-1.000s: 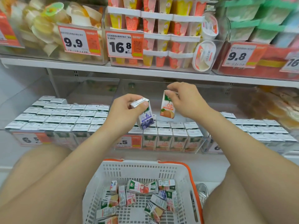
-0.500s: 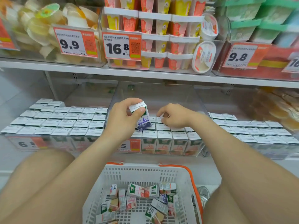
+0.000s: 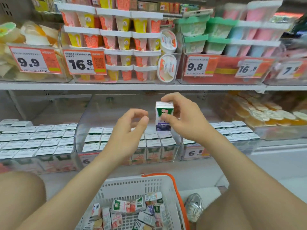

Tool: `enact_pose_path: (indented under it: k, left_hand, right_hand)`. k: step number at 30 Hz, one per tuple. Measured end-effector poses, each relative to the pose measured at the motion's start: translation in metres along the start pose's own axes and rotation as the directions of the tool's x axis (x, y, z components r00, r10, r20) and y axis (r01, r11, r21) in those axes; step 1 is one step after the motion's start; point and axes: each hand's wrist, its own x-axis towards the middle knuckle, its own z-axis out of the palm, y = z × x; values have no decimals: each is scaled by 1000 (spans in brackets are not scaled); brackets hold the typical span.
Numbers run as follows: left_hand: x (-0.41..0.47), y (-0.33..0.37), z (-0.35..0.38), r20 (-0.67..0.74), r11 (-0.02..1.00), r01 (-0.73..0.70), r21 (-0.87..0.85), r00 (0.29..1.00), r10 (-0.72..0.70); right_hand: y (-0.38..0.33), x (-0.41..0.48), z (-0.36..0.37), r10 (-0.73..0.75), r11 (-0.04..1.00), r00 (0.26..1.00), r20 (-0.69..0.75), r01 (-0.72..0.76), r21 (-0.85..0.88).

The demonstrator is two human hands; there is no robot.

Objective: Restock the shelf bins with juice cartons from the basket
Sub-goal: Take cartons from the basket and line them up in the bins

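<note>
Right hand [image 3: 186, 120] pinches purple carton [image 3: 163, 113] upright, thumb on front, fingers over top, held above middle bin [image 3: 93, 113], not touching it. Left hand [image 3: 127, 128] also above bin, fingers loosely curled, empty. Basket [image 3: 132, 185] below bin, loose cartons inside

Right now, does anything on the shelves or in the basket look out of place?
Two round tubs lie tipped on their sides against the stacked cups on the upper shelf. In the basket, loose cartons lie jumbled. The bin cartons stand in neat rows.
</note>
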Motion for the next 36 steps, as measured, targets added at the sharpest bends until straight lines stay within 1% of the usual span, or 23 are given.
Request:
enact_pose_path:
  k: [2, 3, 7, 9, 11, 13, 14, 15, 17, 18, 20, 23, 25, 27, 29, 31, 32, 34, 36]
  left_hand:
    - [2, 0, 18, 82, 987, -47, 151, 996, 34]
    - [3, 0, 29, 114, 977, -73, 200, 992, 51]
    - [14, -6, 73, 233, 897, -230, 376, 961, 149]
    - [22, -13, 98, 267, 865, -269, 423, 949, 165]
    - [28, -21, 120, 283, 823, -285, 492, 946, 159]
    - [32, -33, 134, 294, 733, -316, 602, 942, 164]
    - [34, -39, 137, 306, 684, -341, 645, 935, 177]
    - [34, -43, 139, 316, 656, -356, 666, 931, 185]
    - [36, -50, 140, 319, 652, -361, 667, 929, 188]
    - [36, -52, 140, 319, 654, -364, 663, 928, 193]
    - [37, -54, 140, 321, 660, -370, 654, 925, 201]
    - [36, -55, 138, 332, 674, -376, 636, 922, 201]
    - [35, -54, 138, 333, 680, -376, 629, 921, 201]
    - [34, -54, 138, 329, 679, -384, 626, 919, 217]
    - [34, -54, 139, 334, 691, -387, 611, 917, 218]
    - [34, -55, 138, 341, 721, -384, 576, 915, 215]
    - [35, -55, 137, 341, 741, -378, 556, 916, 211]
    - [34, -53, 133, 337, 786, -364, 500, 918, 211]
    - [31, -48, 128, 312, 827, -360, 431, 920, 237]
  right_hand:
    - [19, -7, -18, -7, 995, 991, -135, -7, -99]
    - [29, -10, -27, -15, 986, 985, -170, -14, -163]
    - [76, -19, -60, -16, 929, 979, -204, -61, -366]
    - [102, -22, -73, 8, 888, 975, -222, -109, -447]
    - [126, -23, -84, 52, 867, 964, -259, -173, -467]
    - [148, -21, -91, 88, 833, 966, -243, -206, -514]
    - [158, -20, -93, 101, 802, 973, -208, -203, -561]
    - [169, -18, -94, 111, 763, 980, -164, -189, -618]
    - [187, -11, -94, 128, 688, 988, -84, -149, -710]
    - [194, -6, -94, 149, 675, 987, -55, -142, -724]
    - [197, 5, -90, 225, 700, 974, 23, -145, -699]
    - [196, 19, -87, 370, 743, 909, 190, -166, -648]
    - [198, 22, -88, 445, 758, 870, 214, -239, -607]
    - [199, 20, -90, 499, 745, 841, 208, -293, -599]
    - [195, 16, -88, 522, 731, 832, 187, -325, -600]
    - [185, 10, -81, 504, 726, 853, 137, -332, -603]
    - [178, 6, -78, 462, 737, 881, 101, -318, -597]
    - [158, -1, -71, 336, 795, 942, 9, -278, -539]
    - [127, -12, -62, 183, 865, 979, -86, -202, -459]
